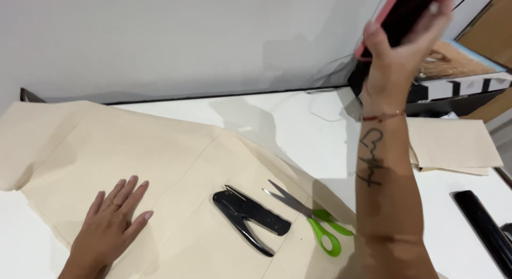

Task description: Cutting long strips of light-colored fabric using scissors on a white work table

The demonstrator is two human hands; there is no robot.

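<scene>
Two hands: left hand (109, 223) flat, released, on paper (176, 162); right hand (405, 44) grasps raised phone (402, 12).

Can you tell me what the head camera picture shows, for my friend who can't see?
A left hand presses flat on beige paper while the right hand lifts a phone. A black stapler and green-handled scissors lie on the paper.
</scene>
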